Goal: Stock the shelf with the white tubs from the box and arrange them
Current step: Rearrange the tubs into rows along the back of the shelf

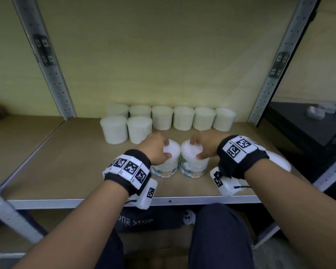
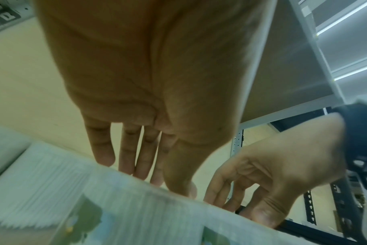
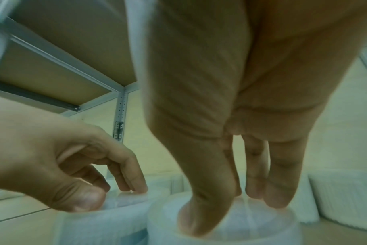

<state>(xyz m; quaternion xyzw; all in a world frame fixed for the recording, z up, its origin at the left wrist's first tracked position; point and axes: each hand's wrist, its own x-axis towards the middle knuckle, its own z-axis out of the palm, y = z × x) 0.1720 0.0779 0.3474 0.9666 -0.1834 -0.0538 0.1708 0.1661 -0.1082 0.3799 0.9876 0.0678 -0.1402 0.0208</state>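
Two white tubs with printed labels stand side by side on the shelf board, near its front edge. My left hand grips the left tub from above, thumb at the near rim and fingers over the lid. My right hand holds the right tub the same way. The right wrist view shows the thumb and fingers pressed onto the lid of that tub, with the left hand beside it. The left wrist view shows the left tub under my fingers.
Several white tubs stand in a row along the back wall, with two more in front of them at the left. A white round object shows behind my right wrist. Metal uprights flank the bay. A dark surface lies to the right.
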